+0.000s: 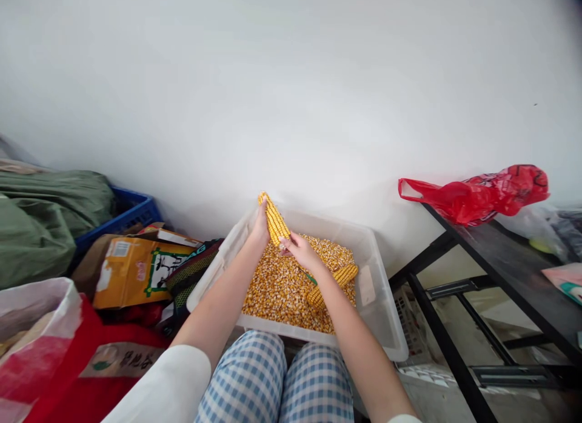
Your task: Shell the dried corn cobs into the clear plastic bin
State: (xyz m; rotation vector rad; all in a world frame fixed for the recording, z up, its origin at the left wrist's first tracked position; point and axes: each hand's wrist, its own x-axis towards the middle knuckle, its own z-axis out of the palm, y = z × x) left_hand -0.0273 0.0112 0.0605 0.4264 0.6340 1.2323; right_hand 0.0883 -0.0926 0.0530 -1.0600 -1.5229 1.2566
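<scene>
A yellow ear of corn (275,222) is held tilted between my two hands, above a translucent plastic bin (370,253). My left hand (260,222) wraps round its upper left side, near the far end. At the near end, my right hand (297,248) has its fingers closed on the cob. Loose corn kernels (282,289) fill much of the bin. Another ear of corn (346,274) lies on the kernels at the right, partly hidden by my right forearm. A small green thing (311,279) shows beside that forearm; I cannot make out what it is.
A black metal-framed table (509,259) with a red plastic bag (477,196) stands at the right. On the left are a yellow cardboard box (131,271), a blue crate (136,209) and a red bag (113,344). A white wall (291,96) rises behind the bin.
</scene>
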